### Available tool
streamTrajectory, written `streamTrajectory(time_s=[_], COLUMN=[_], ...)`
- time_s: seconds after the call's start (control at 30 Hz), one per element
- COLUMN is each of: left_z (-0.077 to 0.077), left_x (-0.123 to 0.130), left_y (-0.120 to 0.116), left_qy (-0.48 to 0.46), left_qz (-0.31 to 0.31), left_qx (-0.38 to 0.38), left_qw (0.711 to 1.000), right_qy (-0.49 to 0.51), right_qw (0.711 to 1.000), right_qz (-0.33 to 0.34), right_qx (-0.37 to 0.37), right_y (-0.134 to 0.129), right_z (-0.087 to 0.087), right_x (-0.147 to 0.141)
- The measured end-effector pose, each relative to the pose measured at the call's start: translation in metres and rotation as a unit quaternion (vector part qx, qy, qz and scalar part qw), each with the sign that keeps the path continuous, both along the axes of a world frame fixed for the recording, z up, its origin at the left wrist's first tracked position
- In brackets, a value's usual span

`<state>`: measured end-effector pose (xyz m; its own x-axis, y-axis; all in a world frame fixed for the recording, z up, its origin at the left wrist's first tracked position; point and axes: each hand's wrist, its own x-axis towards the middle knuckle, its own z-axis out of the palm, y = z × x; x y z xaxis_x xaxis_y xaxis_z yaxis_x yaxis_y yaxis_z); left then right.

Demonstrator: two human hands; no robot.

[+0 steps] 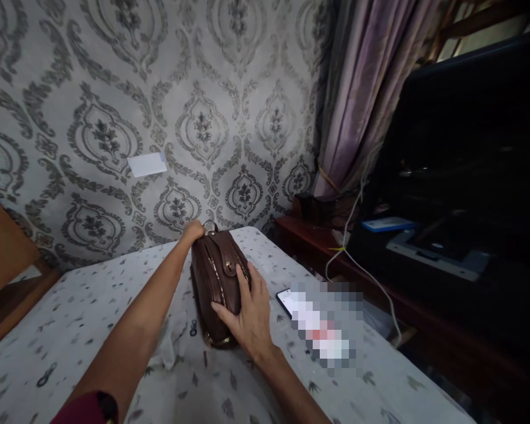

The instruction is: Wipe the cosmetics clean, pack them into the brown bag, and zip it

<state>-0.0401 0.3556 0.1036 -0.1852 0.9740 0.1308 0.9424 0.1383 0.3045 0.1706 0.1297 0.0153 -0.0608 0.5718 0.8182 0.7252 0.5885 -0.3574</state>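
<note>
A dark brown leather handbag (216, 277) with gold zips and a clasp lies on the white patterned bed sheet (176, 388). My left hand (194, 229) is at the bag's far end, beside a round metal ring; its fingers are mostly hidden behind the bag. Across the near right part of the bag rests my right hand (247, 309), thumb and fingers spread over the leather and touching it near the clasp and zip. A phone (287, 300) lies to the right of the bag, most of it blurred out.
Patterned grey wallpaper (203, 129) rises behind the bed, with a white card (147, 164) on it. A wooden panel (9, 253) stands at left. On the right are a reddish-brown wooden stand (304, 235), a white cable (375, 277), a large dark screen (459, 147) and a purple curtain (357, 94).
</note>
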Motion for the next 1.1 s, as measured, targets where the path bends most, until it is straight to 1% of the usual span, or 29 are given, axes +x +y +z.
streamTrajectory(time_s=[0.1,0.2,0.3,0.4,0.5,0.57,0.73,0.87,0.97,1.1], left_z=[0.000,0.001,0.000,-0.002,-0.001,0.002,0.011,0.010,0.005,0.002], left_x=[0.002,0.005,0.009,0.011,0.009,0.008,0.015,0.029,0.035,0.031], left_y=[-0.007,-0.015,-0.021,-0.026,-0.028,-0.026,-0.010,0.005,0.010,0.011], left_qy=[-0.014,-0.030,-0.045,-0.062,-0.085,-0.106,-0.169,-0.195,-0.203,-0.199], left_qz=[0.041,0.066,0.080,0.080,0.056,0.030,-0.036,-0.071,-0.080,-0.078], left_qx=[-0.001,0.011,0.032,0.056,0.070,0.065,-0.003,-0.044,-0.034,0.011], left_qw=[0.999,0.997,0.995,0.993,0.992,0.992,0.985,0.977,0.975,0.977], right_qy=[0.001,0.004,0.009,0.015,0.014,0.015,0.018,0.010,0.011,0.018], right_qw=[1.000,1.000,1.000,1.000,1.000,1.000,1.000,1.000,1.000,1.000], right_qz=[-0.001,-0.001,0.002,0.001,-0.005,-0.005,0.003,-0.006,-0.010,-0.009], right_qx=[0.001,0.000,-0.004,-0.013,-0.015,-0.015,-0.016,-0.016,-0.017,-0.021], right_y=[0.000,-0.001,-0.001,-0.002,-0.002,-0.003,-0.003,-0.002,-0.002,-0.003], right_z=[0.001,0.001,0.001,0.001,0.001,0.001,0.002,0.001,0.001,0.002], right_x=[0.000,0.000,-0.001,-0.002,-0.003,-0.003,-0.001,-0.001,-0.002,-0.003])
